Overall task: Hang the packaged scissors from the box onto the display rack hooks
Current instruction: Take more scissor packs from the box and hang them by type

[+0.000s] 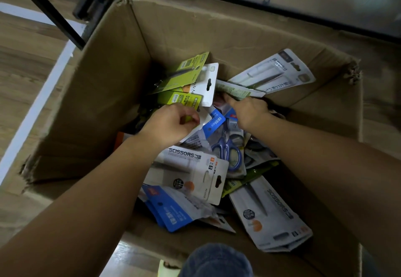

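An open cardboard box (112,77) on the floor holds several packaged scissors in white, green and blue cards. Both my arms reach down into it. My left hand (171,122) is closed on the lower edge of a white-carded scissors pack (207,85) that stands up beside green packs (184,74). My right hand (249,111) lies palm down among the packs, its fingers on a pale green-and-white pack (238,91); whether it grips that pack is hidden. A white pack printed SCISSORS (191,168) and blue-handled scissors (230,150) lie under my forearms.
The black metal frame of a rack (71,5) stands at the upper left beside the box. A dark base rail (282,5) runs along the far side. Wooden floor (23,55) surrounds the box. My knee in blue denim (217,261) is at the bottom edge.
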`<state>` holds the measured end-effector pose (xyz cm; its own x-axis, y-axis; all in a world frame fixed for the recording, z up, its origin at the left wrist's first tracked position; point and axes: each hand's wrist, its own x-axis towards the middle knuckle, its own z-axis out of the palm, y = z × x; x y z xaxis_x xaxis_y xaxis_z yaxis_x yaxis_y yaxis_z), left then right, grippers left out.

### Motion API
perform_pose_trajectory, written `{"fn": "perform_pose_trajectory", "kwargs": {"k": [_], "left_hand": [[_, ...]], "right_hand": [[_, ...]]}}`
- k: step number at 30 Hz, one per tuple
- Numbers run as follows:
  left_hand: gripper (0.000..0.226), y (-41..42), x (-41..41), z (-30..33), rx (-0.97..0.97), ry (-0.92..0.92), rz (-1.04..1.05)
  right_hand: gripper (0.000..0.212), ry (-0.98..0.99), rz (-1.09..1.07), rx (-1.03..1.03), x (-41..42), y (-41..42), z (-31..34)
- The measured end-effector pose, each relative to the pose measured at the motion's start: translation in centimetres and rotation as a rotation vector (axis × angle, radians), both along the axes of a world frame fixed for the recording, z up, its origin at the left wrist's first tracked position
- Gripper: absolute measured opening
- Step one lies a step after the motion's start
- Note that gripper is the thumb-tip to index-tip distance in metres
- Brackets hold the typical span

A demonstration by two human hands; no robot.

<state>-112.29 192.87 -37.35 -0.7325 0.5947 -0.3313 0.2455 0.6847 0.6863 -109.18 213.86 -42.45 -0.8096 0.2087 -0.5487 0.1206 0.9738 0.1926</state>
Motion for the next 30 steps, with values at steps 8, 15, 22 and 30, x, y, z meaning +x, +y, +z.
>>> {"fn": "perform_pose_trajectory", "kwargs": {"k": [8,15,22,30], "left_hand": [[0.01,0.1,0.4,-0.1,-0.031,0.038,0.007],[0.01,0.4,0.5,-0.3,-0.063,-0.002,-0.035],[0.015,0.3,0.3,-0.2,-0.089,-0.001,-0.098],[0.015,0.4,0.1,-0.3,-0.117,0.018,-0.123]], "right_hand": [[0.075,0.027,0.296,0.116,0.8,1.1,1.1],[0.05,0.018,0.213,0.02,1.1,1.7,3.0],[0.072,-0.047,-0.159,-0.06,1.5,0.9,1.7],[0.043,0.067,-0.096,-0.104,1.8,3.5,0.6]]}}
